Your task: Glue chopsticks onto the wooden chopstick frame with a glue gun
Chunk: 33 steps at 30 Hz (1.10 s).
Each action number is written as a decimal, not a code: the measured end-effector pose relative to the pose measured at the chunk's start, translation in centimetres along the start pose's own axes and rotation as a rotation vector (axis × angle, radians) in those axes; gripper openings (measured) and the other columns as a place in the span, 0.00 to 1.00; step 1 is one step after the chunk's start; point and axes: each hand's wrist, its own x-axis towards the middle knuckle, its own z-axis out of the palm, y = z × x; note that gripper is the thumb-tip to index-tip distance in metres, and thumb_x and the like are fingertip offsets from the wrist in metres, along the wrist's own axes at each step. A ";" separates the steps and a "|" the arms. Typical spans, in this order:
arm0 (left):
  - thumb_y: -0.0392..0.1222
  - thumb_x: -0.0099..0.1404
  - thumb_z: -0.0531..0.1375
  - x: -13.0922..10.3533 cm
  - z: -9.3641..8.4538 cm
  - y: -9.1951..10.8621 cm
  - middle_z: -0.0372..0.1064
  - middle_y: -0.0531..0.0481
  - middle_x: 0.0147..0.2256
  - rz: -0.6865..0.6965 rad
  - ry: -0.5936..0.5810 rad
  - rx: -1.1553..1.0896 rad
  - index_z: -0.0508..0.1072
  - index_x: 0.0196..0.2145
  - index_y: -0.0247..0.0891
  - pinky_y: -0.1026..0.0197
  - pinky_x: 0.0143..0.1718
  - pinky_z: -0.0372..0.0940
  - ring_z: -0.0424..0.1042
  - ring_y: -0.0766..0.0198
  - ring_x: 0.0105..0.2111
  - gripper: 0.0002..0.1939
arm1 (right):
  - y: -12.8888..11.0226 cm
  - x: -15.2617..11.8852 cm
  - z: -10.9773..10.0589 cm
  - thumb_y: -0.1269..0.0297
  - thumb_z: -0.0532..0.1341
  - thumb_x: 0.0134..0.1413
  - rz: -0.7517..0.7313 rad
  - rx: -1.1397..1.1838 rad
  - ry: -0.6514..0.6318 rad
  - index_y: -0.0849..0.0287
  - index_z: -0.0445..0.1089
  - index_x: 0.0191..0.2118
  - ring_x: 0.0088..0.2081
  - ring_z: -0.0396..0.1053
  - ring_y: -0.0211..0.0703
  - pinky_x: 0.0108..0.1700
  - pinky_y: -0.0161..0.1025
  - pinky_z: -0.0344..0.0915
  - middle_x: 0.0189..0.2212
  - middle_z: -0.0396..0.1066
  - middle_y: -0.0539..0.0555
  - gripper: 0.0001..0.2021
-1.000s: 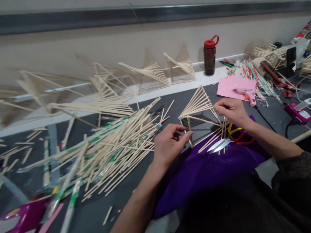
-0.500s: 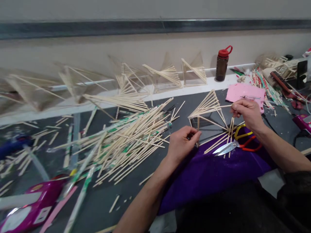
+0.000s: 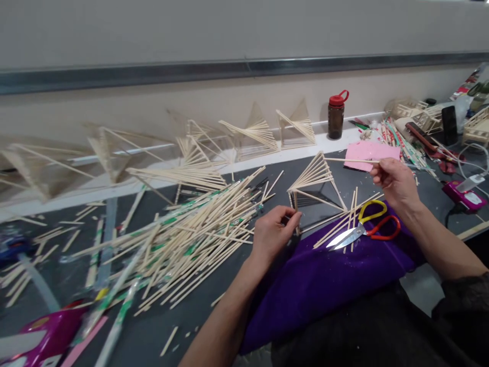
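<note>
A small frame of thin wooden sticks [image 3: 313,176] stands on the dark table, its sticks fanned between two edges. My left hand [image 3: 275,229] is at its lower left corner, thumb and fingers closed around an upright stick there. My right hand [image 3: 395,183] pinches the right end of a loose stick [image 3: 349,160], whose left end reaches the top of the frame. Below my right hand, scissors [image 3: 359,232] with one yellow and one red handle lie on purple cloth [image 3: 332,285], beside several loose sticks.
A large pile of sticks [image 3: 206,229] covers the table's middle. More stick frames [image 3: 254,135] line the wall. A brown bottle [image 3: 336,117], pink paper [image 3: 369,153] and a magenta device [image 3: 464,196] are to the right; a glue gun [image 3: 15,247] is far left.
My right hand has raised the stick, whose left end moved from the frame's middle to its top. The view has shifted, showing more of the right side.
</note>
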 end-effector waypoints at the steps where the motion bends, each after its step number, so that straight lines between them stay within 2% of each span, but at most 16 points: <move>1: 0.48 0.60 0.59 0.0 0.0 0.0 0.72 0.53 0.23 0.001 0.002 -0.003 0.74 0.25 0.40 0.65 0.29 0.63 0.68 0.67 0.22 0.11 | -0.1 0.1 -0.4 0.59 0.70 0.39 0.000 0.027 0.007 0.60 0.75 0.26 0.18 0.66 0.29 0.19 0.26 0.60 0.20 0.75 0.49 0.10; 8: 0.50 0.60 0.59 0.3 0.3 -0.1 0.72 0.54 0.22 -0.032 0.011 0.018 0.74 0.25 0.41 0.64 0.28 0.62 0.69 0.65 0.21 0.12 | -1.6 0.9 -3.1 0.64 0.69 0.40 0.073 0.310 0.168 0.59 0.71 0.25 0.19 0.66 0.29 0.19 0.24 0.64 0.19 0.72 0.47 0.07; 11: 0.52 0.59 0.60 0.5 0.1 -0.2 0.73 0.54 0.23 -0.041 0.002 0.024 0.75 0.27 0.41 0.63 0.28 0.63 0.70 0.64 0.22 0.13 | -2.2 0.4 -3.9 0.63 0.69 0.42 0.057 0.316 0.205 0.59 0.70 0.25 0.19 0.66 0.29 0.19 0.24 0.63 0.19 0.71 0.46 0.08; 12: 0.52 0.58 0.62 0.5 -0.2 0.0 0.73 0.53 0.25 -0.037 0.029 0.031 0.76 0.29 0.40 0.62 0.28 0.63 0.70 0.64 0.22 0.12 | -2.3 0.0 -3.9 0.62 0.68 0.42 0.055 0.295 0.203 0.59 0.70 0.25 0.19 0.65 0.29 0.19 0.24 0.62 0.18 0.71 0.46 0.08; 14: 0.52 0.55 0.65 0.2 -0.8 1.0 0.74 0.52 0.30 -0.004 0.158 0.046 0.77 0.35 0.39 0.62 0.28 0.64 0.70 0.65 0.22 0.15 | -2.2 -1.3 -3.7 0.60 0.69 0.41 0.060 0.240 0.176 0.59 0.71 0.25 0.19 0.66 0.29 0.19 0.25 0.61 0.19 0.71 0.47 0.10; 16: 0.51 0.56 0.66 -0.5 -1.2 3.0 0.74 0.49 0.37 0.062 0.323 0.015 0.77 0.40 0.39 0.61 0.29 0.66 0.69 0.67 0.23 0.17 | -1.7 -2.8 -3.0 0.57 0.69 0.40 0.070 0.182 0.129 0.59 0.71 0.25 0.20 0.66 0.30 0.20 0.26 0.61 0.19 0.72 0.48 0.11; 17: 0.50 0.58 0.65 -1.0 -1.1 4.3 0.74 0.49 0.38 0.080 0.344 -0.063 0.77 0.41 0.40 0.62 0.28 0.66 0.69 0.68 0.24 0.15 | -1.4 -3.6 -2.4 0.57 0.70 0.40 0.077 0.154 0.098 0.59 0.72 0.25 0.20 0.67 0.31 0.21 0.27 0.62 0.19 0.73 0.48 0.12; 20: 0.47 0.61 0.64 -2.4 0.3 8.7 0.75 0.46 0.45 0.042 0.152 -0.474 0.76 0.48 0.41 0.64 0.26 0.68 0.73 0.67 0.27 0.18 | -0.4 -6.1 -0.5 0.55 0.70 0.40 0.110 0.072 -0.020 0.59 0.73 0.25 0.20 0.67 0.32 0.23 0.29 0.63 0.20 0.73 0.49 0.13; 22: 0.48 0.61 0.65 -2.9 1.9 11.0 0.73 0.42 0.52 -0.018 0.032 -0.756 0.77 0.47 0.40 0.65 0.21 0.68 0.76 0.65 0.29 0.18 | 0.3 -7.6 0.6 0.54 0.70 0.41 0.123 0.021 -0.110 0.59 0.73 0.25 0.20 0.66 0.33 0.24 0.31 0.62 0.20 0.74 0.49 0.13; 24: 0.50 0.61 0.64 -3.1 3.3 12.2 0.75 0.40 0.49 -0.057 0.031 -0.955 0.78 0.43 0.37 0.66 0.21 0.68 0.77 0.65 0.29 0.17 | 0.9 -8.7 1.1 0.53 0.70 0.43 0.122 -0.032 -0.199 0.59 0.73 0.24 0.20 0.65 0.33 0.24 0.31 0.61 0.20 0.73 0.49 0.14; 26: 0.52 0.61 0.64 -3.2 4.1 12.4 0.78 0.42 0.42 -0.083 0.053 -1.088 0.79 0.40 0.36 0.68 0.20 0.67 0.77 0.65 0.28 0.17 | 1.3 -9.3 0.8 0.52 0.69 0.44 0.115 -0.106 -0.289 0.59 0.71 0.22 0.19 0.61 0.32 0.22 0.31 0.57 0.17 0.69 0.48 0.15; 28: 0.54 0.60 0.65 -3.6 4.1 12.0 0.78 0.46 0.33 -0.108 0.063 -1.153 0.78 0.37 0.35 0.69 0.19 0.65 0.74 0.68 0.23 0.17 | 1.3 -9.4 -0.1 0.52 0.69 0.44 0.099 -0.187 -0.312 0.59 0.69 0.20 0.17 0.55 0.30 0.20 0.31 0.51 0.14 0.63 0.45 0.17; 30: 0.54 0.59 0.65 -4.5 3.7 11.6 0.74 0.50 0.26 -0.139 0.035 -1.153 0.78 0.35 0.35 0.69 0.17 0.63 0.70 0.71 0.18 0.18 | 1.1 -9.2 -1.4 0.54 0.70 0.43 0.037 -0.233 -0.233 0.59 0.68 0.19 0.16 0.50 0.29 0.19 0.31 0.48 0.12 0.58 0.43 0.16; 32: 0.54 0.59 0.66 -5.7 3.2 11.2 0.72 0.53 0.23 -0.180 -0.053 -1.095 0.78 0.33 0.35 0.69 0.16 0.62 0.65 0.73 0.15 0.18 | 0.6 -9.1 -2.5 0.55 0.70 0.43 -0.048 -0.240 -0.138 0.59 0.70 0.20 0.17 0.52 0.29 0.20 0.30 0.49 0.13 0.60 0.44 0.14; 33: 0.54 0.59 0.66 -6.5 3.0 11.1 0.72 0.53 0.23 -0.201 -0.115 -1.055 0.78 0.33 0.34 0.69 0.16 0.61 0.65 0.73 0.15 0.17 | 0.3 -9.3 -2.7 0.56 0.69 0.44 -0.074 -0.248 -0.134 0.59 0.72 0.22 0.18 0.55 0.30 0.20 0.30 0.52 0.15 0.64 0.45 0.12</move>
